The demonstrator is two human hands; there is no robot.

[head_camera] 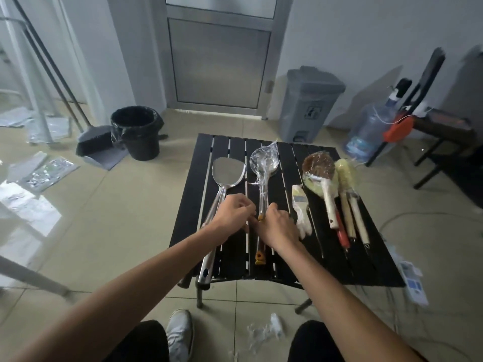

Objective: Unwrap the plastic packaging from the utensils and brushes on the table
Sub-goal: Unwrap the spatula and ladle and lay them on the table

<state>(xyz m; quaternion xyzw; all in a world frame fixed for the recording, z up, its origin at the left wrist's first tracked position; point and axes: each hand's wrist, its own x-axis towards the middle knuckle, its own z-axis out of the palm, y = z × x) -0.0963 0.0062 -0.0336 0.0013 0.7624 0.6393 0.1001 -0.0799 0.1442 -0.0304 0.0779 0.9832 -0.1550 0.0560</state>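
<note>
Plainly the item in hand is the ladle (263, 163), lying lengthwise down the middle of the black slatted counter (321, 246), bowl at the far end and yellow-tipped handle toward the near edge. Clear film (270, 148) bunches around its bowl and clings along the upper shaft.

The left grip (235, 212) is curled, thumb and fingertips meeting just left of the shaft, apparently pinching a wisp of the film. The right grip (277, 226) is curled around the shaft at mid-handle; its fingertips are hidden behind the knuckles.

Judging by its looks, the ladle is stiff steel, fairly light and slick, so it should be pinned by the handle while the wrap is drawn off toward the bowl. The film is thin, stretchy and clingy; it will likely tear in strips, so take it where it gathers thick.

To the left lies a bare spatula (228, 173). To the right, wrapped, lie a paintbrush (300, 202), a round brush (318, 165) and bottle brushes (345, 173). Crumpled plastic (266, 333) lies on the floor between the knees.
</note>
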